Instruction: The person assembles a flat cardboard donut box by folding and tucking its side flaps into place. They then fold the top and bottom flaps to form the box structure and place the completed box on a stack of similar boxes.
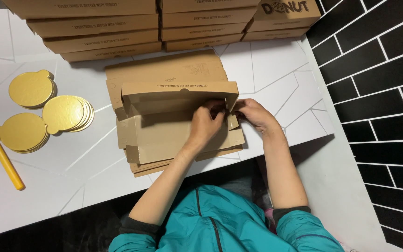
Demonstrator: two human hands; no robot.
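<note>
A brown cardboard box (164,133) lies half folded on top of several flat box blanks (164,70) in the middle of the white table. Its back flap stands up. My left hand (206,123) reaches inside the box and pinches the right side wall near the back corner. My right hand (253,113) grips the same right end of the box from outside, fingers touching the flap. The two hands almost meet at that corner. Teal jacket sleeves are pushed up my forearms.
Stacks of folded brown boxes (103,28) line the far edge of the table (43,177). Gold round cake boards (64,113) lie in small piles at left, with a yellow marker-like stick (7,164) near them. A black tiled wall (378,93) borders the right.
</note>
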